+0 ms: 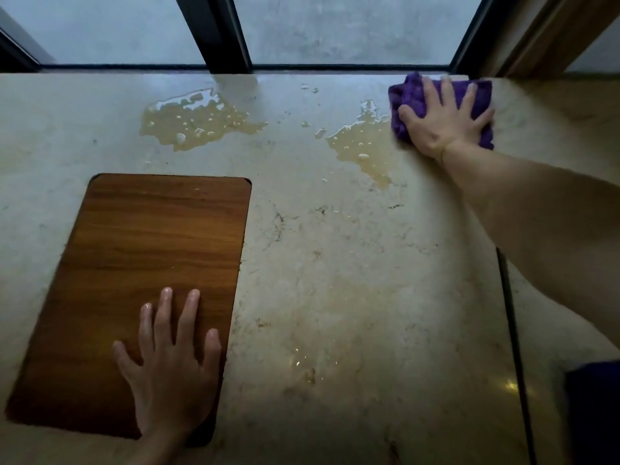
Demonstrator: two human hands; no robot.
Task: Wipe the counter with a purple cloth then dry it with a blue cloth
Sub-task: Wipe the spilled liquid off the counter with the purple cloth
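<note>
The pale marble counter (335,263) fills the view. My right hand (443,122) presses flat on a bunched purple cloth (412,95) at the far right, near the window. Just left of the cloth lies a yellowish puddle (365,142), and a second puddle (194,122) sits further left. My left hand (171,364) rests flat with fingers spread on a brown wooden board (141,250) at the near left. A dark blue shape (593,407) shows at the bottom right edge; I cannot tell whether it is the blue cloth.
A window with dark frames (214,31) runs along the counter's far edge. A dark seam (513,330) marks the counter's right side. Small droplets (307,124) dot the surface between the puddles.
</note>
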